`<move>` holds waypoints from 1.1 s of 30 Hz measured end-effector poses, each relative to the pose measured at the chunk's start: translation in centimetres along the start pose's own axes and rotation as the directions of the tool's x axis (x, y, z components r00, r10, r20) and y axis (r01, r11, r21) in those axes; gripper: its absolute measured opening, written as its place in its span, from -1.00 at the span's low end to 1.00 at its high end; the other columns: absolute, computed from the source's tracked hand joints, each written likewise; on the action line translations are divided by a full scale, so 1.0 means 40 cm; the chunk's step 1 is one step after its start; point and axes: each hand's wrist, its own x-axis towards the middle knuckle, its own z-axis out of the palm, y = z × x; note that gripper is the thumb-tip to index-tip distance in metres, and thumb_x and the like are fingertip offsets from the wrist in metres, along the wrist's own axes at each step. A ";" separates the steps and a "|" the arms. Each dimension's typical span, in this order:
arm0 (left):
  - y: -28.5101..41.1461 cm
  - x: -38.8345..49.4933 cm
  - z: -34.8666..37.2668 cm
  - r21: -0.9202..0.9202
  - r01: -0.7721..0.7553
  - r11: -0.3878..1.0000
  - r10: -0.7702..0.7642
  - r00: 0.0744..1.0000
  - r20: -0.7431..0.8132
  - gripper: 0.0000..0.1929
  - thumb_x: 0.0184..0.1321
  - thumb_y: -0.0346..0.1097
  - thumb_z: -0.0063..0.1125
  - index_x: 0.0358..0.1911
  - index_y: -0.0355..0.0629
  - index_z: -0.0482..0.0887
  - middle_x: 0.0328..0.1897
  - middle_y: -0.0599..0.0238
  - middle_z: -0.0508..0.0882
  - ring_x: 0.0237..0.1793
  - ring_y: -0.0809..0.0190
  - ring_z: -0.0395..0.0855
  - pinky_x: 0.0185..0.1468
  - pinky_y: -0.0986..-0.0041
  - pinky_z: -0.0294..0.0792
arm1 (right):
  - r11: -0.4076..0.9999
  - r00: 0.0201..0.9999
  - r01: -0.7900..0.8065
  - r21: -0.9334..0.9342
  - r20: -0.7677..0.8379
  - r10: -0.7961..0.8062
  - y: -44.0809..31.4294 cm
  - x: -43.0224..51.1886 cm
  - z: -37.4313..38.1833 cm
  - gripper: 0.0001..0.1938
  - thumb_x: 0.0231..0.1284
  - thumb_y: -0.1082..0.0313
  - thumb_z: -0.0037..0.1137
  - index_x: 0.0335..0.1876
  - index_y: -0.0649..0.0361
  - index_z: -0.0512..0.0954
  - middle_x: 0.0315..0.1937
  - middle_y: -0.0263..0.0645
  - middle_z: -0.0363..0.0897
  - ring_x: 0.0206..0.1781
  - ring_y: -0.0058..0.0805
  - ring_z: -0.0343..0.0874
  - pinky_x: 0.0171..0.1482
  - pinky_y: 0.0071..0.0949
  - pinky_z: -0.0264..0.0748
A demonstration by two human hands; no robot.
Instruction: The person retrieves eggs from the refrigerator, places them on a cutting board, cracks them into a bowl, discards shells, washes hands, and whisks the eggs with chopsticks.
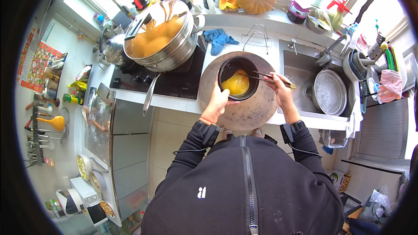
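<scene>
My left hand grips the near left side of a dark round bowl, thumb at the rim. Yellow beaten egg lies in the bowl, which leans so that the egg gathers at the near side. Between the fingers of my right hand is a pair of dark chopsticks with gold-coloured ends. Their tips reach over the bowl's right rim to the egg. Beneath the bowl is a round wooden chopping board on the counter.
To the left, a large steamer pot with a fogged glass lid stands on the black cooktop, a handle jutting forward. A blue cloth and wire rack sit behind the board. Right is a sink holding a metal basin.
</scene>
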 end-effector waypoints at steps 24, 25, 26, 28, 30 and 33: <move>0.009 -0.010 0.002 0.021 0.022 1.000 -0.022 1.000 0.006 -0.24 0.33 -0.59 -0.27 0.56 0.16 -0.16 0.42 0.04 0.33 0.11 -0.07 0.68 -0.19 0.15 0.76 | 0.968 0.928 -0.222 -0.115 0.281 0.246 -0.014 -0.009 0.004 -0.76 0.47 0.42 0.00 0.05 0.41 0.59 -0.01 -0.02 0.67 0.11 -0.17 0.68 0.21 -0.17 0.63; 0.009 -0.009 0.002 0.018 0.024 1.000 -0.025 0.999 0.024 -0.23 0.32 -0.59 -0.28 0.56 0.16 -0.16 0.43 0.04 0.32 0.12 -0.08 0.67 -0.19 0.14 0.76 | 0.989 0.977 -0.145 -0.041 0.154 0.150 -0.012 -0.010 0.005 -0.76 0.46 0.42 0.01 0.05 0.41 0.59 -0.02 -0.02 0.67 0.11 -0.17 0.68 0.21 -0.17 0.63; 0.008 -0.007 0.003 0.010 0.020 1.000 -0.020 0.999 0.035 -0.24 0.32 -0.59 -0.29 0.56 0.16 -0.16 0.43 0.04 0.32 0.11 -0.08 0.67 -0.19 0.14 0.76 | 0.999 1.000 0.009 0.032 0.025 -0.009 -0.012 -0.007 0.006 -0.76 0.46 0.42 0.02 0.05 0.41 0.59 -0.02 -0.03 0.67 0.10 -0.18 0.69 0.21 -0.17 0.63; 0.005 -0.007 0.004 -0.017 0.020 1.000 -0.020 1.000 0.021 -0.24 0.33 -0.59 -0.30 0.56 0.17 -0.16 0.43 0.03 0.33 0.11 -0.08 0.68 -0.19 0.14 0.76 | 0.951 0.933 -0.206 -0.229 0.246 0.261 -0.013 -0.008 0.008 -0.76 0.46 0.41 0.00 0.05 0.40 0.59 0.00 -0.05 0.67 0.13 -0.19 0.68 0.24 -0.17 0.60; 0.006 -0.006 0.002 0.020 0.017 1.000 -0.017 1.000 0.005 -0.24 0.32 -0.60 -0.31 0.55 0.16 -0.15 0.43 0.03 0.33 0.10 -0.09 0.68 -0.19 0.14 0.76 | 0.921 0.873 -0.330 -0.209 0.303 0.382 -0.018 -0.008 0.007 -0.76 0.46 0.40 0.00 0.04 0.39 0.60 0.00 -0.06 0.67 0.14 -0.21 0.67 0.25 -0.18 0.59; 0.001 -0.012 0.000 -0.010 0.061 0.998 -0.061 0.998 0.002 -0.24 0.30 -0.61 -0.34 0.56 0.17 -0.15 0.44 0.01 0.31 0.12 -0.10 0.68 -0.19 0.13 0.76 | 0.986 0.995 -0.059 -0.159 0.074 0.071 -0.031 0.000 0.003 -0.76 0.45 0.38 0.04 0.02 0.39 0.61 -0.06 -0.10 0.70 0.07 -0.24 0.70 0.20 -0.25 0.62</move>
